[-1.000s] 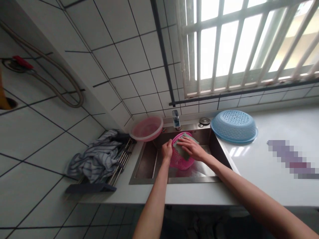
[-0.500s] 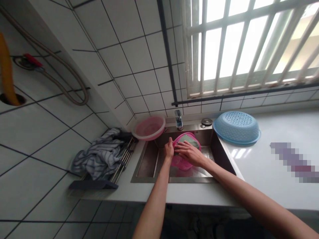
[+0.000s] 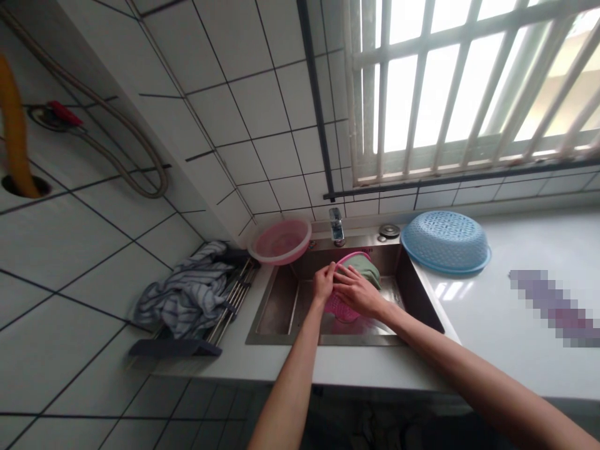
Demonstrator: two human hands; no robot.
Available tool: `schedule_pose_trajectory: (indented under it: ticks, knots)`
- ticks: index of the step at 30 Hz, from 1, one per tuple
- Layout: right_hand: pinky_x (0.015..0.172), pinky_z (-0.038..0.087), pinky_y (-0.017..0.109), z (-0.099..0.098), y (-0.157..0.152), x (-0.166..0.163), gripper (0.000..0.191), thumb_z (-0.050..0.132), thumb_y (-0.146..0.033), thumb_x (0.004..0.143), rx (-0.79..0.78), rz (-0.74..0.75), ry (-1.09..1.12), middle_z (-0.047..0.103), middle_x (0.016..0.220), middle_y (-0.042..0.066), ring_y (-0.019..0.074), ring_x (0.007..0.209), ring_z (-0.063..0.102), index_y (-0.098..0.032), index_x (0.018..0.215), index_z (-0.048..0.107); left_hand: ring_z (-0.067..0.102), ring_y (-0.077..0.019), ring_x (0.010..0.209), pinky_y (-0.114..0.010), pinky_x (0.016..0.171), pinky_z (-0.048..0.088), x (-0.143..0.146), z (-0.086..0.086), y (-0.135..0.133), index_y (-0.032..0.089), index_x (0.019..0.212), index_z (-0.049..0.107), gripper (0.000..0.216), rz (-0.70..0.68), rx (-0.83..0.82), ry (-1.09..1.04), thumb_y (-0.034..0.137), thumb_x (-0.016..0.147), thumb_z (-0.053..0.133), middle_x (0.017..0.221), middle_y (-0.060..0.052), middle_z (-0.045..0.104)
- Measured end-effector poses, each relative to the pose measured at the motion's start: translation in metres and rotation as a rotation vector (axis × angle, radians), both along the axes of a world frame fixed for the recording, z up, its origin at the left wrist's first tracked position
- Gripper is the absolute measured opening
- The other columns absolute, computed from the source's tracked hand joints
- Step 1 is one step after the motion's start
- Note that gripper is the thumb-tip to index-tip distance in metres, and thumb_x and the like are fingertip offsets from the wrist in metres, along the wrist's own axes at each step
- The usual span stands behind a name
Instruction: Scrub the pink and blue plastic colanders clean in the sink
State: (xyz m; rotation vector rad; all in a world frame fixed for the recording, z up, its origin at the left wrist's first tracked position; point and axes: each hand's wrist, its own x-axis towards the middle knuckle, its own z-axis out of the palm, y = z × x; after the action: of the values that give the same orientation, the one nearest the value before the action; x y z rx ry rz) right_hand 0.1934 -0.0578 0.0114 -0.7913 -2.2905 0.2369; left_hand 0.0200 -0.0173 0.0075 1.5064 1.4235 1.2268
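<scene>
The steel sink (image 3: 276, 310) contains a pink colander (image 3: 344, 309), probably light and slippery, best held at its rim, where the left hand (image 3: 323, 284) curls closed; the right hand (image 3: 359, 291) extends its fingers, grip on the green cloth (image 3: 368, 270) unclear.

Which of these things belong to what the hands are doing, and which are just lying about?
Part of the job:
pink colander, at the left hand
green cloth, at the right hand
sink, around the colander

Apparently just lying about:
pink basin
blue basket
striped cloth
</scene>
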Motion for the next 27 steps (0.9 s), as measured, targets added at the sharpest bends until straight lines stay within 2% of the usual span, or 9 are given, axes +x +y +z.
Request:
schedule_pose_trajectory:
  ticks: [4,6,9,12,15,18,21,24,27]
  knots:
    - [0.121,0.045,0.051,0.007,0.004,0.013,0.039,0.053,-0.023,0.105,-0.016,0.006,0.111,0.055,0.158,0.008,0.0267,0.148,0.049,-0.029,0.140,0.068,0.050,-0.0176,0.068,-0.028,0.067,0.035,-0.005,-0.004,0.005,0.017,0.067,0.067,0.064,0.036,0.005,0.026,0.077,0.086,0.054,0.065,-0.002,0.060]
    - [0.118,0.049,0.048,0.007,0.011,0.028,0.040,0.050,-0.022,0.105,-0.022,-0.061,0.234,0.054,0.158,0.008,0.0250,0.145,0.054,-0.029,0.142,0.067,0.046,-0.0163,0.065,-0.028,0.065,0.033,-0.006,-0.006,0.007,0.017,0.064,0.064,0.066,0.054,0.016,0.021,0.078,0.085,0.053,0.062,-0.001,0.056]
    - [0.119,0.048,0.049,0.000,0.022,0.045,0.041,0.050,-0.025,0.105,-0.067,-0.226,0.359,0.057,0.155,0.009,0.0262,0.142,0.056,-0.029,0.142,0.067,0.044,-0.0153,0.064,-0.028,0.065,0.032,-0.005,-0.009,0.010,0.017,0.063,0.061,0.067,0.058,0.022,-0.001,0.080,0.084,0.053,0.061,0.001,0.053]
    - [0.118,0.049,0.053,-0.011,0.027,0.045,0.042,0.053,-0.029,0.103,-0.144,-0.290,0.315,0.065,0.146,0.012,0.0296,0.139,0.059,-0.025,0.142,0.067,0.043,-0.0148,0.064,-0.027,0.064,0.032,-0.003,-0.009,0.008,0.018,0.062,0.059,0.066,0.047,0.024,-0.009,0.080,0.085,0.053,0.061,0.001,0.051]
    - [0.121,0.046,0.055,-0.018,0.023,0.030,0.045,0.053,-0.029,0.104,-0.126,-0.231,0.206,0.061,0.151,0.012,0.0309,0.143,0.055,-0.025,0.147,0.064,0.041,-0.0140,0.064,-0.026,0.062,0.032,-0.003,-0.008,0.006,0.018,0.062,0.057,0.064,0.037,0.040,0.000,0.078,0.086,0.054,0.061,0.002,0.050]
    - [0.125,0.040,0.055,-0.014,0.016,0.015,0.050,0.049,-0.022,0.104,-0.047,-0.178,0.135,0.055,0.157,0.010,0.0295,0.148,0.049,-0.027,0.154,0.056,0.040,-0.0137,0.064,-0.026,0.062,0.032,-0.003,-0.008,0.006,0.018,0.062,0.056,0.064,0.038,0.065,-0.008,0.077,0.086,0.054,0.061,0.002,0.050]
    - [0.125,0.040,0.056,-0.005,0.013,0.015,0.054,0.050,-0.022,0.103,0.009,-0.237,0.158,0.053,0.159,0.012,0.0298,0.150,0.046,-0.024,0.158,0.051,0.041,-0.0141,0.064,-0.026,0.063,0.033,-0.004,-0.011,0.009,0.019,0.061,0.056,0.064,0.063,0.077,-0.018,0.078,0.086,0.052,0.061,0.002,0.050]
    - [0.124,0.043,0.054,-0.001,0.012,0.024,0.048,0.052,-0.025,0.104,0.046,-0.297,0.194,0.057,0.154,0.010,0.0293,0.147,0.049,-0.026,0.152,0.057,0.043,-0.0145,0.064,-0.027,0.063,0.033,-0.005,-0.013,0.012,0.019,0.061,0.056,0.064,0.099,0.057,-0.024,0.078,0.086,0.051,0.060,0.001,0.051]
    - [0.122,0.045,0.051,-0.004,0.010,0.023,0.042,0.053,-0.029,0.105,0.033,-0.217,0.077,0.062,0.150,0.009,0.0287,0.142,0.054,-0.028,0.146,0.063,0.044,-0.0150,0.064,-0.027,0.063,0.034,-0.008,-0.015,0.013,0.019,0.062,0.058,0.063,0.125,0.043,-0.007,0.077,0.087,0.050,0.061,0.001,0.053]
